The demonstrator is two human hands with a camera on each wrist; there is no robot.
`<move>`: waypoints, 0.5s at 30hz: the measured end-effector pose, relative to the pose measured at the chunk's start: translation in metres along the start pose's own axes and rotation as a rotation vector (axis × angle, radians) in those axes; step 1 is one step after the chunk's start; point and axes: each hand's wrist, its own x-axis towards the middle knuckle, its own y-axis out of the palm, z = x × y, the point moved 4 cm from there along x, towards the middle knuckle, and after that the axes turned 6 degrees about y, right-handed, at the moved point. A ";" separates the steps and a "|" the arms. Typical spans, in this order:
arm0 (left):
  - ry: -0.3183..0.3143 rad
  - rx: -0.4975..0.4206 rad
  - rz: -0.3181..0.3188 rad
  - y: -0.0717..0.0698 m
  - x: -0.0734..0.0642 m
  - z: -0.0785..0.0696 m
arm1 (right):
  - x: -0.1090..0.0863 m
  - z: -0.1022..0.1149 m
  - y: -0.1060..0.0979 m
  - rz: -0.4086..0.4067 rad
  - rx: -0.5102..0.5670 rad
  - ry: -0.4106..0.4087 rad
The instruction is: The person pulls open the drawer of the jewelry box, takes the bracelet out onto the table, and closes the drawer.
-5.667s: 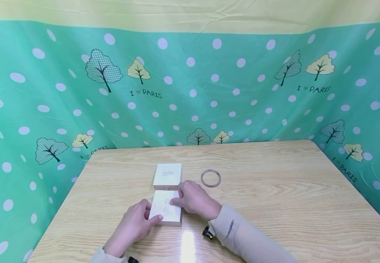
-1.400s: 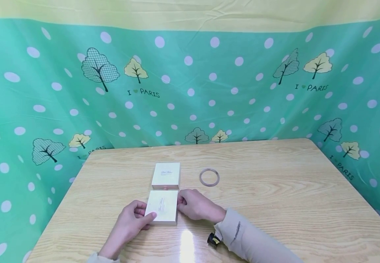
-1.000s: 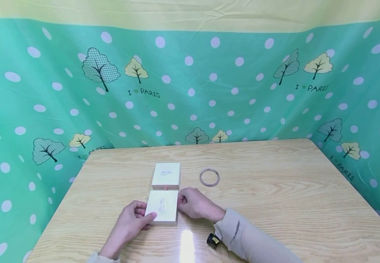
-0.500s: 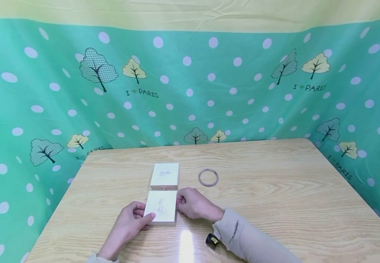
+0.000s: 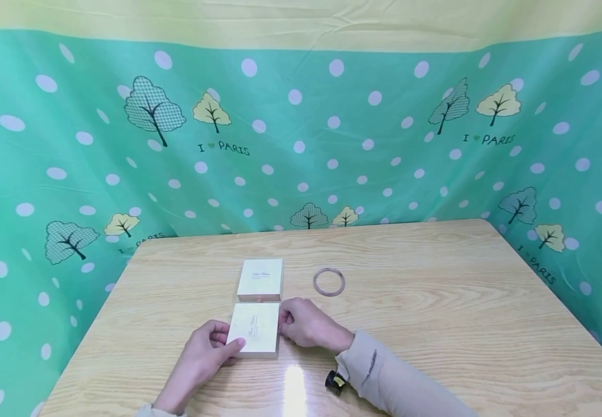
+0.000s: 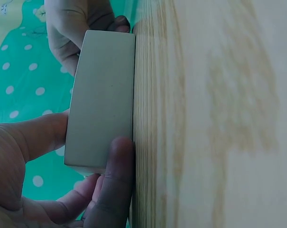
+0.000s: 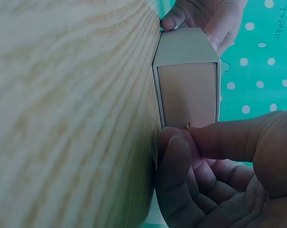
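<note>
The near white gift box [image 5: 259,324], a drawer-style one with faint lettering on top, lies flat on the wooden table. My left hand [image 5: 201,353] grips its left side, thumb on the lid and fingers along the side. At the right side, my right hand [image 5: 308,324] has curled fingers against the box. In the right wrist view, thumb and forefinger pinch a small pull tab [image 7: 188,125] at the drawer front [image 7: 188,92], which sits flush inside the sleeve. The left wrist view shows the box's plain end [image 6: 100,95] between both hands.
A second white gift box [image 5: 261,277] lies just behind the near one, its drawer side facing it. To the right of that is a pale purple bangle [image 5: 329,282]. The table's [image 5: 436,289] far edge meets a green dotted curtain [image 5: 332,145].
Since the earliest frame, my right hand has come off the near box's top and moved down to its right side. Over the last second both hands and boxes look almost still.
</note>
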 end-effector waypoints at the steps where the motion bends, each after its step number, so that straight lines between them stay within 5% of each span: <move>1: -0.002 0.003 0.000 0.000 0.000 0.000 | 0.000 0.000 0.000 0.001 0.001 0.000; 15: 0.015 -0.001 0.000 0.000 0.000 -0.001 | 0.000 -0.001 0.001 0.005 0.024 -0.010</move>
